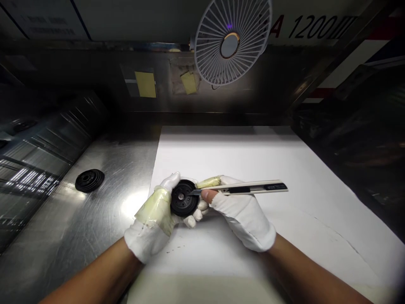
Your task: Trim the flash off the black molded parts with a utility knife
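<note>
Head view shows the left hand (155,219) gripping a black disc (184,197) above the white sheet's (253,156) left edge, and the right hand (242,213) closed around a utility knife (243,188) whose blade touches the disc. Another black disc (89,180) lies on the steel table (95,228) left of the sheet, under a white fan (232,40).

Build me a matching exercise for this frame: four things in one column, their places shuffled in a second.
Things
1. gripped black disc
2. loose black disc
3. utility knife
4. white fan

Places
A. lying on the steel bench
B. held in the right hand
C. high up at the back
D. held in the left hand

Pairs: 1-D, 2-A, 3-B, 4-C
</note>
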`<state>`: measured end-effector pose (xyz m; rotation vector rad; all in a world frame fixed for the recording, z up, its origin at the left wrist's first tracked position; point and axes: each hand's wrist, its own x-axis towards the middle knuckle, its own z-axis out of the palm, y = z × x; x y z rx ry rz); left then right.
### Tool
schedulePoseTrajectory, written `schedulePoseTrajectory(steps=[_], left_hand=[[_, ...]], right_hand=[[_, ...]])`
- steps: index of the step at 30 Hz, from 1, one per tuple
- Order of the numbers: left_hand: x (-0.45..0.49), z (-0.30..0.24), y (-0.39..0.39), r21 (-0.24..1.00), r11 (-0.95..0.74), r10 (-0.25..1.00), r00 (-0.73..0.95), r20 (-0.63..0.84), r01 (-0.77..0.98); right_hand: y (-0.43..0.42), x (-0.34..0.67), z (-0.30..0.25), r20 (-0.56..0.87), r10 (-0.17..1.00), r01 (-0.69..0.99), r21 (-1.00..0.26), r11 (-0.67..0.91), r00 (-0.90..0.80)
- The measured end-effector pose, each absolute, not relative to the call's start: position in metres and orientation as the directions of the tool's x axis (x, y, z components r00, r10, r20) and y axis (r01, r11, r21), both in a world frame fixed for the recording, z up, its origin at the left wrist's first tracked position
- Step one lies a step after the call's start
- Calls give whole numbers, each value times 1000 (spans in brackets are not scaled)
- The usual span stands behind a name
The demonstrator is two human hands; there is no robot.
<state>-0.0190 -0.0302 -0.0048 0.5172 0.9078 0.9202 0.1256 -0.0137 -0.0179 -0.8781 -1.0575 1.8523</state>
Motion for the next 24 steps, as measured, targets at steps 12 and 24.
schedulePoseTrajectory(steps=[12,24], left_hand=[[-21,-15,-33,729,521,853,279,-440,-443],[-17,-15,-32,738,516,856,301,-420,-436]], right_hand=[[-16,125,-19,-184,886,-371,-858,-356,-425],[-14,129,-22,-191,857,-351,-853,-387,-480]])
